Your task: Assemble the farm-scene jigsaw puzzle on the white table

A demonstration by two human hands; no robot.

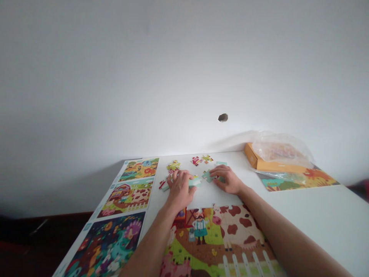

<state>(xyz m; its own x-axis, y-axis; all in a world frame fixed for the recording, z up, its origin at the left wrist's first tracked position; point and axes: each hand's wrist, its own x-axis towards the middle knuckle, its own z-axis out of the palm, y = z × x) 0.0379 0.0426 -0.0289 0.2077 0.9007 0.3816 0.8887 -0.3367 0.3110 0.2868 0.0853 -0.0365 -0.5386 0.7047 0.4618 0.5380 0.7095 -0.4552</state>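
A partly assembled farm jigsaw puzzle lies on the table below my hands, showing a farmer, a spotted cow and a white fence. Beyond its upper edge, my left hand has thumb and forefinger closed on a pale green puzzle piece. My right hand is bent over the table, its fingertips on a teal puzzle piece. Other loose pieces lie around: a red barn piece, a yellow-green piece and a yellow-green cluster. My fingers partly hide several more.
Three picture sheets line the left side: a safari sheet, a farm sheet and a dark night sheet. At the back right, an orange box under a clear plastic bag overlaps another picture. A white wall with a hole stands behind.
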